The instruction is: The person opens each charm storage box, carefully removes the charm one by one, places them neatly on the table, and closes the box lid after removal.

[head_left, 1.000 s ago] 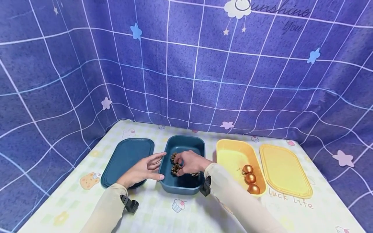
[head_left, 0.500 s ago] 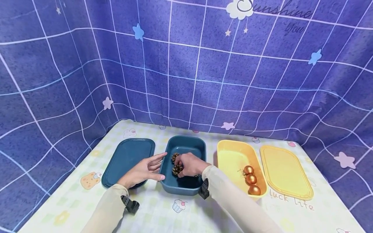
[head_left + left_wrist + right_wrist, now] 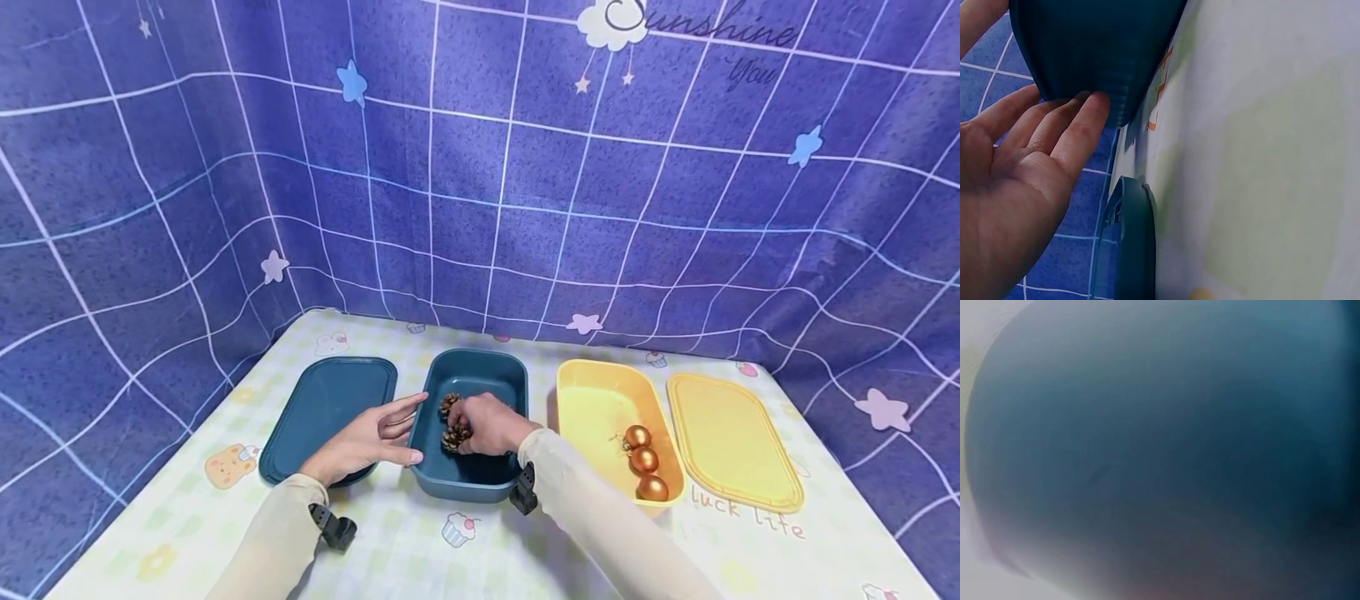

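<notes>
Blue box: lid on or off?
Off. The blue lid lies on the table beside the blue box, whose open top shows pine cones and the right hand inside.

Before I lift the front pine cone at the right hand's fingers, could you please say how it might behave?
The pine cone will probably feel stiff and rough rather than slippery, given its jutting scales. Its knobbly outline suggests it may wobble more than roll. The walled blue box should probably contain it.

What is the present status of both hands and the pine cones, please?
Left hand against teal box. Right hand inside it, at the pine cones; grip unclear. Box open, no obstruction seen.
</notes>
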Available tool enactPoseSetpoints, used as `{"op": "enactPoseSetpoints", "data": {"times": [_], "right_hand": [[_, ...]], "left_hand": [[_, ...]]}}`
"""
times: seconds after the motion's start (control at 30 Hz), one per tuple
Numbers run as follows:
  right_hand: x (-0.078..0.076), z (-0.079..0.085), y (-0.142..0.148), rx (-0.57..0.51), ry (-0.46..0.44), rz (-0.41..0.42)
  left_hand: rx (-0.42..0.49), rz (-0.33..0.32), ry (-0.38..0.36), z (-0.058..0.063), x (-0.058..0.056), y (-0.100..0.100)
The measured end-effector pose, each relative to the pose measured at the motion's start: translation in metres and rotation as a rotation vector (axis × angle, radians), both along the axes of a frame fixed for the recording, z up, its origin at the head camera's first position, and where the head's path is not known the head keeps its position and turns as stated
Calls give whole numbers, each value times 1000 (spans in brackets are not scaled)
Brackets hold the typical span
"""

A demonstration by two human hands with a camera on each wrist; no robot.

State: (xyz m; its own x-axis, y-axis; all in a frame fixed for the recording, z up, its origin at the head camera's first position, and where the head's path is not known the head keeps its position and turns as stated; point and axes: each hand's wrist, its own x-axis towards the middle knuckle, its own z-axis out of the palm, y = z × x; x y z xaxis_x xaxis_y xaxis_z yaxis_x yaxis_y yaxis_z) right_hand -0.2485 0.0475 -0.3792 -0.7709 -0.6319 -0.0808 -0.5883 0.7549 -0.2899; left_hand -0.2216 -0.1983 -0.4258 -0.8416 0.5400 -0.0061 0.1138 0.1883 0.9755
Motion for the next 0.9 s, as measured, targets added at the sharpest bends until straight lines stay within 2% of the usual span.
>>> {"op": "enactPoseSetpoints", "data": {"times": [0.47, 0.7, 0.9], "right_hand": [[3, 12, 7, -70, -5, 4], [8, 23, 13, -124, 11, 44], [19, 34, 19, -197, 12, 95]], "left_hand": [[-5, 8, 1, 2, 1, 1], [16, 1, -5, -1, 2, 0], [14, 3, 0, 0, 1, 0]]}}
